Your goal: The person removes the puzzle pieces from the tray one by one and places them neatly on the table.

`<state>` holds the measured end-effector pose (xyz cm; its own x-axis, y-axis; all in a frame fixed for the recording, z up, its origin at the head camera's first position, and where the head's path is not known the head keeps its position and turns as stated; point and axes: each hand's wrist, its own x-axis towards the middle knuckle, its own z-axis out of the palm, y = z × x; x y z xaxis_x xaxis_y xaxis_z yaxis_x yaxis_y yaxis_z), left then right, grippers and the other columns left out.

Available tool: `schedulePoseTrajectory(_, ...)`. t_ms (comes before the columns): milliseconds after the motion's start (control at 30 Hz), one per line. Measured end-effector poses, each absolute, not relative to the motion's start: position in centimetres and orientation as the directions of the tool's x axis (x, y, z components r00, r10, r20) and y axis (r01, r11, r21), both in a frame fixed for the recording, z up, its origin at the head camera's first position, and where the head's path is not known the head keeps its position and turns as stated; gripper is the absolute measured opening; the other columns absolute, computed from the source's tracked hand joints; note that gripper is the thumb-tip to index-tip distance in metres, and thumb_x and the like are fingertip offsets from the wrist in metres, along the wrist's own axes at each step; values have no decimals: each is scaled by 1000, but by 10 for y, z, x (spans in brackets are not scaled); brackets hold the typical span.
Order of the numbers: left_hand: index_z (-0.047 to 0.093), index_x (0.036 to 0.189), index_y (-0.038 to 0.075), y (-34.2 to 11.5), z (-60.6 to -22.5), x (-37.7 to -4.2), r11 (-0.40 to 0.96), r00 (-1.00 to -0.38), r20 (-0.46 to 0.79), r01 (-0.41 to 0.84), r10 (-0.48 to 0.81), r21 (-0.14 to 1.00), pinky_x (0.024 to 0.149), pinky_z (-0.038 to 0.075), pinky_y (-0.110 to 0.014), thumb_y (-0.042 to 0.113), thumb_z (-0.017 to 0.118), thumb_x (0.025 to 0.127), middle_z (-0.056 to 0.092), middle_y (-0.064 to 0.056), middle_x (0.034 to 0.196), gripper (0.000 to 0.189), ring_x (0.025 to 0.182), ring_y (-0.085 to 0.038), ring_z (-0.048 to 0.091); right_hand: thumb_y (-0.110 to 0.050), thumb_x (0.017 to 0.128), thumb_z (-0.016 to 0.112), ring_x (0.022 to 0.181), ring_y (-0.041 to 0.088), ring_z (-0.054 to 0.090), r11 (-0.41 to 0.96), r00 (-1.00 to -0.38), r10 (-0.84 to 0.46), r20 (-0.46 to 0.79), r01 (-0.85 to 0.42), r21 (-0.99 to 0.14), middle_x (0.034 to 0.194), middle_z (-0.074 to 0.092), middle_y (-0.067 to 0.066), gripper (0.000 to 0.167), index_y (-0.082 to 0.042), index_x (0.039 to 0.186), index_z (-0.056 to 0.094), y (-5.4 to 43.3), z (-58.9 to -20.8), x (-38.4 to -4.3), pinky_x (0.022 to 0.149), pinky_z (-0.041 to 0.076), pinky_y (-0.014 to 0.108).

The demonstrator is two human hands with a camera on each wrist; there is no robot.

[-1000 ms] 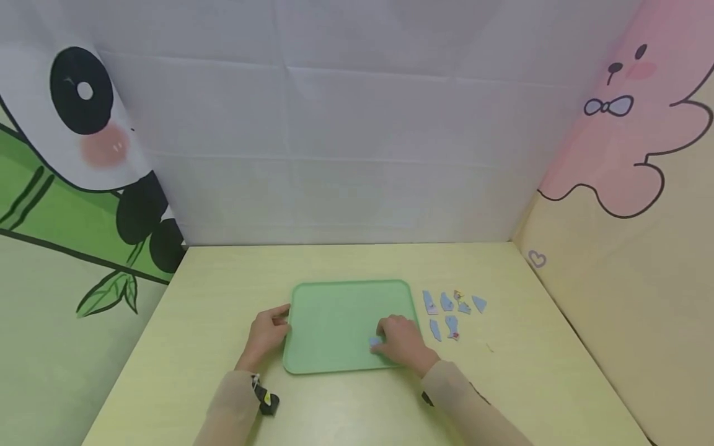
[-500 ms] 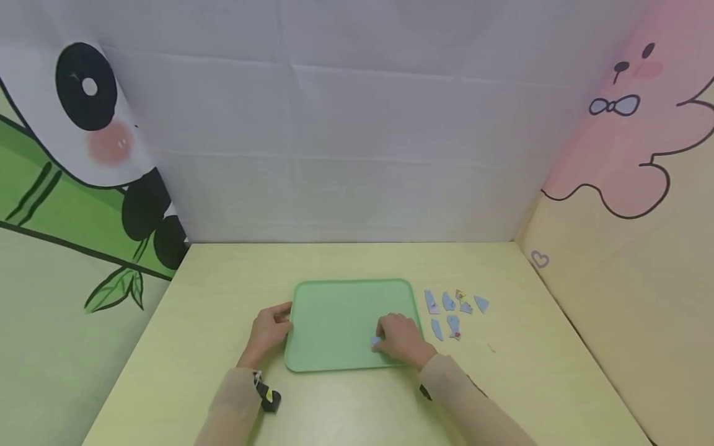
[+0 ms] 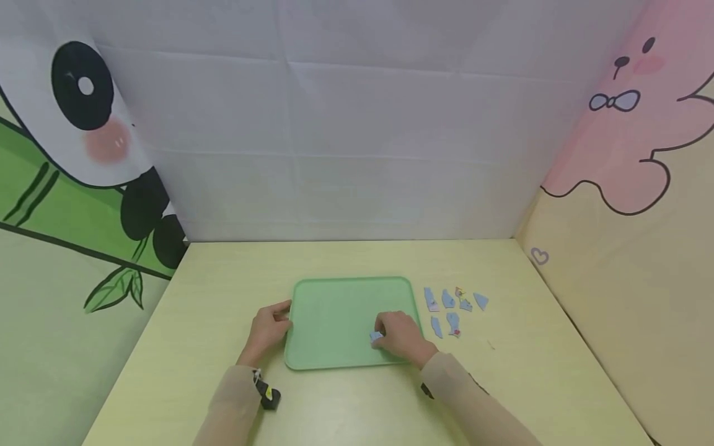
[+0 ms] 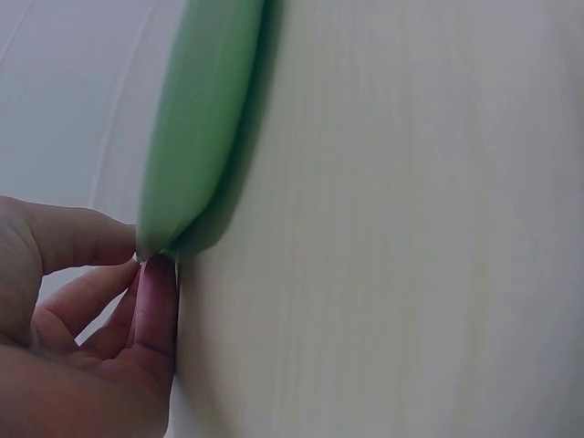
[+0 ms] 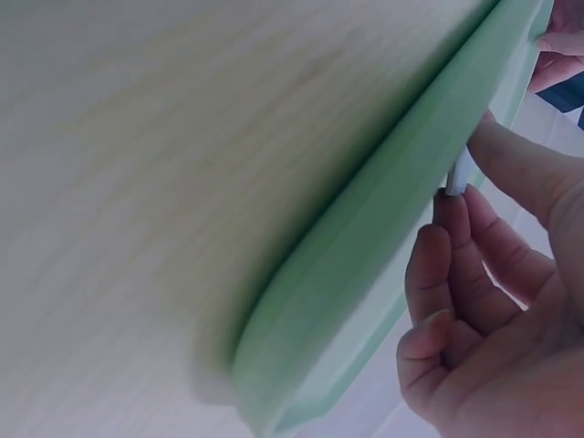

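A green tray (image 3: pixel 340 322) lies on the table, its rounded rim (image 4: pixel 196 119) close up in the left wrist view. My left hand (image 3: pixel 269 328) pinches that rim at the left side between thumb and fingertips. Over the right part of the tray, my right hand (image 3: pixel 401 337) pinches a small light-blue puzzle piece (image 3: pixel 376 336) between thumb and fingers. Seen from the right wrist, the piece (image 5: pixel 459 173) shows as a thin pale edge between the fingertips, and most of it is hidden.
Several blue puzzle pieces lie right of the tray in two rough rows, among them a tall one (image 3: pixel 431 300), one with a red spot (image 3: pixel 453 323) and a triangular one (image 3: pixel 481 301). A white wall (image 3: pixel 357 155) backs the table; printed panels flank it.
The blue piece in my right hand has tilted up slightly, showing more of its surface. My left hand stays at the tray's rim, and the other pieces have not moved.
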<state>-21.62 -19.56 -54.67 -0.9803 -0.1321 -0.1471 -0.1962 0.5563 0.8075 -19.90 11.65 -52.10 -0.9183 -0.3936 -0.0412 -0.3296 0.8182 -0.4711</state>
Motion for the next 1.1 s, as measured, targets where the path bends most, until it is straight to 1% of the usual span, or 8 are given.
schedulePoseTrajectory(200,53,134,0,-195,-547,-216,560,-983,-136,-182,-123,808,65,47,-31,-2,59,78,62,-15,115,56,84,-23,56,-20,73,82,66,12,48,799,-916,-402,-5,-348,-490,72,55,-5,20,-9,83,68,118,-523,-202,61,42,29)
schedulePoseTrajectory(367,53,134,0,-197,-548,-217,563,-986,-124,-165,-111,810,64,46,-31,-2,59,79,64,-13,109,55,81,-22,55,-15,74,81,69,12,51,785,-919,-394,-8,-332,-523,74,58,-4,15,-8,82,69,118,-519,-203,64,44,29)
schedulePoseTrajectory(633,54,134,1,-198,-550,-218,561,-987,-119,-157,-103,813,63,46,-31,-1,59,79,65,-12,104,55,79,-21,56,-8,83,72,82,17,61,783,-926,-377,-26,-304,-543,86,68,1,8,-6,90,74,121,-519,-202,72,50,32)
schedulePoseTrajectory(767,54,134,1,-198,-550,-217,562,-988,-114,-151,-99,813,63,46,-31,-1,59,79,64,-14,110,56,78,-21,56,-5,85,68,74,17,63,759,-928,-368,-60,-263,-596,92,70,5,12,-4,96,75,127,-518,-203,63,51,30)
schedulePoseTrajectory(833,54,134,1,-198,-550,-217,563,-989,-113,-149,-98,813,63,46,-31,-1,59,79,64,-14,112,56,79,-21,56,-6,85,68,73,15,62,745,-929,-364,-68,-247,-620,94,70,5,14,-5,98,75,130,-516,-203,62,51,29)
schedulePoseTrajectory(933,54,134,1,-197,-550,-216,565,-989,-114,-149,-98,811,63,46,-31,-1,59,79,65,-13,110,55,79,-21,56,-7,86,68,75,15,64,719,-929,-367,-47,-251,-648,94,70,3,14,-6,98,75,137,-514,-204,64,52,29)
schedulePoseTrajectory(1000,54,134,0,-197,-549,-216,563,-988,-115,-151,-100,812,63,46,-31,-1,59,78,65,-13,105,55,79,-22,56,-8,86,69,82,14,63,715,-932,-360,-27,-258,-650,92,70,1,13,-7,96,76,143,-511,-206,68,51,29)
schedulePoseTrajectory(1100,54,133,0,-196,-548,-216,562,-988,-116,-154,-103,813,62,46,-31,-2,59,78,65,-11,100,55,79,-22,56,-7,86,69,79,14,64,700,-942,-336,-14,-240,-673,92,70,2,12,-7,95,76,154,-508,-209,66,52,29)
